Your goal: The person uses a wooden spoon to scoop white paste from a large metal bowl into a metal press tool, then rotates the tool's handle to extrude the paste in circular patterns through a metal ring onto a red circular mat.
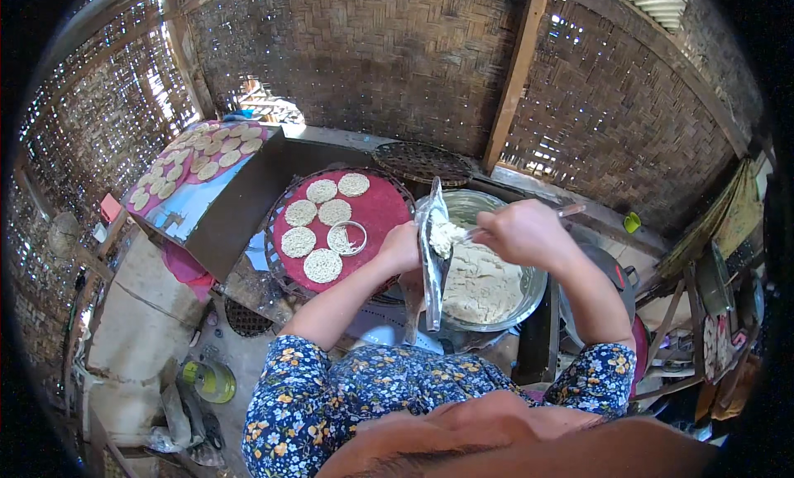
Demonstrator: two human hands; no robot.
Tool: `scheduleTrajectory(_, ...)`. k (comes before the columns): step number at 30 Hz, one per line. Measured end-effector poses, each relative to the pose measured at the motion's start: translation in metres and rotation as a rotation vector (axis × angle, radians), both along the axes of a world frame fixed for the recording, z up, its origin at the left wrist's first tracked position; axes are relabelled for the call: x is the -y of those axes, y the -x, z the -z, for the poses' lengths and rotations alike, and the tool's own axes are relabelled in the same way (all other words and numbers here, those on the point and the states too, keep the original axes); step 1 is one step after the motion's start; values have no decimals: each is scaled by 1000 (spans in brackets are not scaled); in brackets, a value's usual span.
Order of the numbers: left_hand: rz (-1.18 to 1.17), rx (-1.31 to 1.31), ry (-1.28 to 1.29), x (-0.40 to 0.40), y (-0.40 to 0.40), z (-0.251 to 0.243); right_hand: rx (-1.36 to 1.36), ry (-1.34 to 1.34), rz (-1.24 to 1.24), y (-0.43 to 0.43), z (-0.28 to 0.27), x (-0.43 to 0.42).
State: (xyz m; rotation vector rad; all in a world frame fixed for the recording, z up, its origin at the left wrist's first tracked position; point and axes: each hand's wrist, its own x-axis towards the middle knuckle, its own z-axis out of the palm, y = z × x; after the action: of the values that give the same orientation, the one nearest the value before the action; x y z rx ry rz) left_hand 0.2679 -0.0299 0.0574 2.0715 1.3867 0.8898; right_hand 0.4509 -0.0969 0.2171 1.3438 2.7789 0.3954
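Note:
My left hand (402,247) grips a dark, dough-smeared hinged press or holder (432,273) held tilted over the rim of a large metal basin (538,292). In my right hand (516,231) is the handle of a spoon-like utensil (472,233), its end in a lump of pale dough (443,235) at the holder's opening. More pale dough (481,286) fills the lower part of the basin. To the left, a red cloth (384,199) on a round woven tray bears several flat discs of thin strands (322,265). A ring mould (363,236) lies there around a few strands.
A box with a blue top (205,206) at the left bears many pale discs on pink cloths. An empty woven tray (425,161) lies behind the basin. A lidded pot (611,273) stands at the right, and a green gas cylinder (214,382) on the floor at lower left.

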Motion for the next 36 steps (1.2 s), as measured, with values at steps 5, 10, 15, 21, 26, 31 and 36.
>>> scheduleTrajectory(5,11,5,65,-20,10,14,54,-381,-342,9,32,-3)
scheduleTrajectory(10,-71,216,147,-26,43,25,-301,-665,-248,-25,8,19)
scheduleTrajectory(15,484,1349,584,-49,-4,31,-1493,234,101,-36,92,-12)
scheduleTrajectory(21,433,1512,758,-63,-28,62,-1548,568,151,0,122,-3)
scheduleTrajectory(26,367,781,-16,-49,-4,32,-1224,153,340,-68,126,11)
scheduleTrajectory(31,279,623,28,-40,-16,19,-1033,-394,193,-19,103,0)
scheduleTrajectory(36,270,1074,542,-58,-3,36,-955,-284,78,-19,119,21)
